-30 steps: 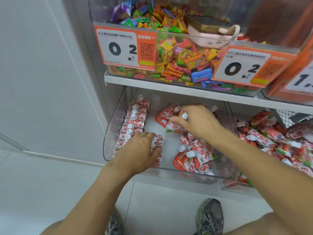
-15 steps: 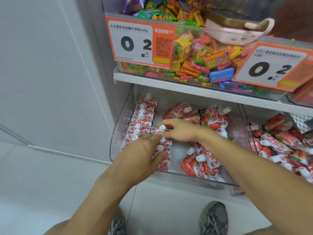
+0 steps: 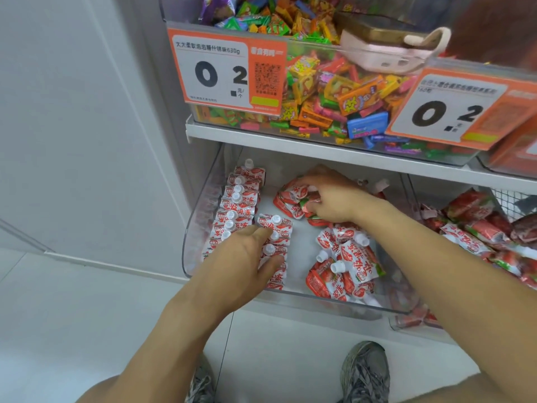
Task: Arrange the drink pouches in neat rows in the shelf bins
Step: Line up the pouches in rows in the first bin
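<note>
1. Since the previous frame, my right hand has left the second row and now sits on the loose pile of pouches at the far middle of the clear bin.
2. Its fingers curl round one red pouch in that pile; the grip is closed on it.
3. My left hand stays flat, fingers straight, resting on the near end of the second row, holding nothing.
4. First row: pouches overlapped cap-up along the bin's left wall, running from near to far.
5. Second row: just right of the first, shorter, its far pouch with a white cap lying beyond my fingertips.
6. Unsorted pouches lie heaped at the bin's near right.
7. Neighbouring bin to the right holds more pouches, jumbled.
8. Upper shelf bin holds mixed candy behind an orange price tag.
</note>
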Demonstrator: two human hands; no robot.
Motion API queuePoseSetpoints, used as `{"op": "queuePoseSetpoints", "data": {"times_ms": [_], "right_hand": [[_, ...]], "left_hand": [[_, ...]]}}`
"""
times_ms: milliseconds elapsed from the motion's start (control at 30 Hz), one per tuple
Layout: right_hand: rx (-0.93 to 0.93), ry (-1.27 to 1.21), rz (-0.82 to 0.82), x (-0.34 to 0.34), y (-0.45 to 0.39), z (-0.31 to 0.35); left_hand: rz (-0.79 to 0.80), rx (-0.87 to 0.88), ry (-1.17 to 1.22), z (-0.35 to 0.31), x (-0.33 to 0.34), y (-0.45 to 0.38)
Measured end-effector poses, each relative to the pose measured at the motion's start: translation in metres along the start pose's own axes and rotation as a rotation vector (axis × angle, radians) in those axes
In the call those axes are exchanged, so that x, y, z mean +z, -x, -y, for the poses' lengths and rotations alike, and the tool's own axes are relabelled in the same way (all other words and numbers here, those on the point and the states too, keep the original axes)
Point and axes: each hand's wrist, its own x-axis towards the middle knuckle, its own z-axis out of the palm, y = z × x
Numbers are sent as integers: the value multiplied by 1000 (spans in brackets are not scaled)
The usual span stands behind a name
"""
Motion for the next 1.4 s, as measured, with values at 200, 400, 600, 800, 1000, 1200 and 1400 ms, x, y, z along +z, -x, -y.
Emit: {"op": "queuePoseSetpoints", "data": {"times_ms": [200, 400, 600, 800, 1000, 1200, 1400], "right_hand": [[33, 3, -358, -2, -7, 3], [-172, -234, -178, 1, -1, 22], [-98, -394, 82, 24, 0, 21], [-17, -347, 2, 0, -3, -1], [112, 42, 39, 5, -6, -11], [97, -338, -228, -6, 24, 0], [-92, -998, -521, 2, 62, 27]], "left_hand": [[-6, -7, 3, 2, 2, -2], [-245, -93, 28, 6, -1, -13], [-268, -49, 43, 13, -4, -32], [-1, 44, 28, 13, 12, -49], [73, -39, 19, 12, 15, -52], [-64, -148, 98, 14, 11, -52], [-92, -67, 312, 4, 5, -53]]}}
